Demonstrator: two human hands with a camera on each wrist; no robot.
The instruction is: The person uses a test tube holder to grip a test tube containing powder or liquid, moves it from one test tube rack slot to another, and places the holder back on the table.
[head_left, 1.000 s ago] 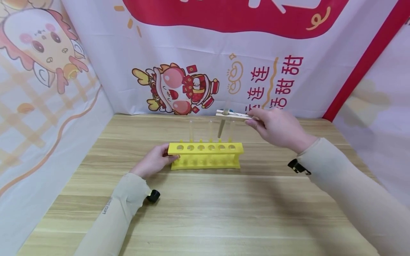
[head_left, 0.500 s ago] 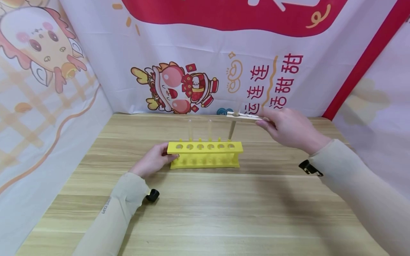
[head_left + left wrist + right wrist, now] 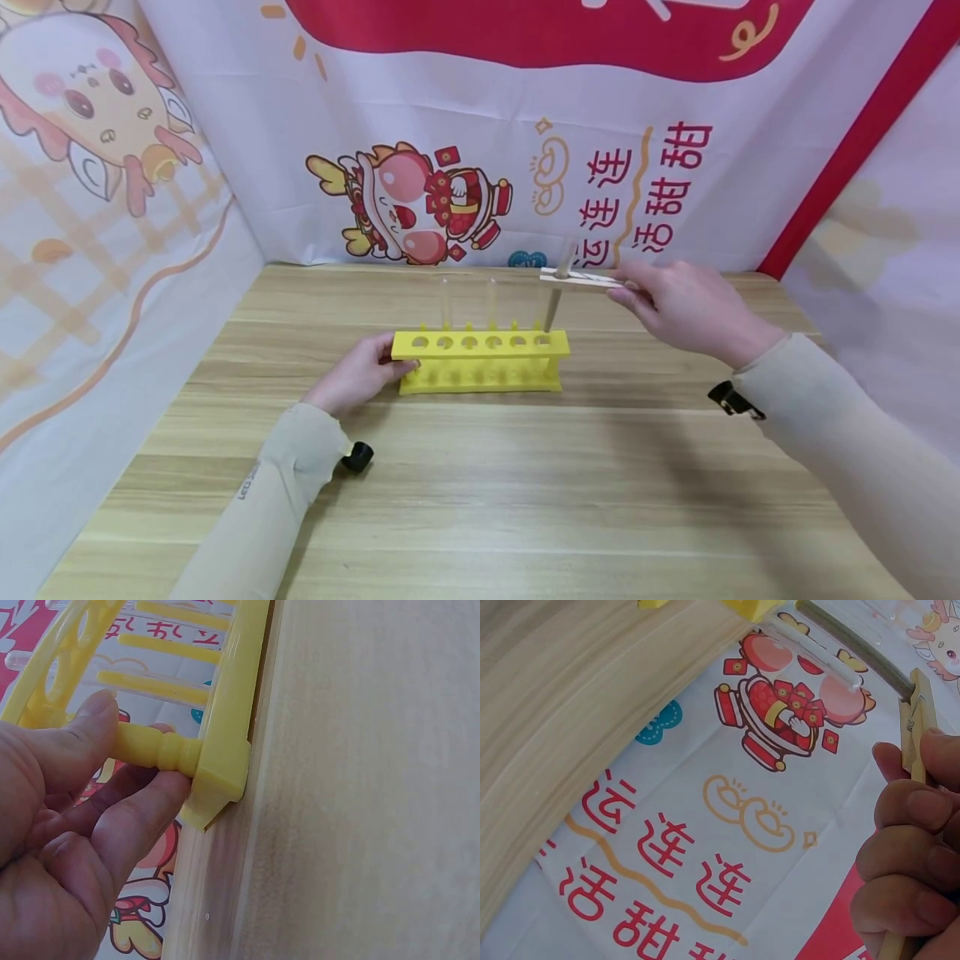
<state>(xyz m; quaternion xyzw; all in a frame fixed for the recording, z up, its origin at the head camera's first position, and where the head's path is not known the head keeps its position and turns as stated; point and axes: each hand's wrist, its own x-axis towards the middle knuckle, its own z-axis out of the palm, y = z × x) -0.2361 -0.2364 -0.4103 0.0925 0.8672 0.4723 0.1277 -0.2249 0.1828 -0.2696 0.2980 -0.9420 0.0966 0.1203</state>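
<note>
A yellow test tube rack (image 3: 480, 353) stands on the wooden table. My left hand (image 3: 352, 379) grips its left end; in the left wrist view, thumb and fingers pinch the yellow end post (image 3: 142, 744). My right hand (image 3: 686, 312) holds a wooden test tube clamp (image 3: 588, 280), its fingers curled round the handle in the right wrist view. The clamp's jaws grip a test tube (image 3: 553, 308) with greyish contents in its lower part. That tube tilts slightly, bottom to the left, its lower end at the rack's rightmost hole. Whether the tip is inside the hole I cannot tell.
Clear test tubes (image 3: 446, 304) stand along the rack's rear row of pegs. A printed cloth (image 3: 450, 92) hangs behind the table (image 3: 480, 500), with more cloth at both sides. The clamped tube passes close to a clear tube (image 3: 810, 649) at the rack's right end.
My right hand has moved right with the clamp and test tube, then slightly down, bringing the tube's lower end to the rightmost hole. My left hand and the rack have stayed in place.
</note>
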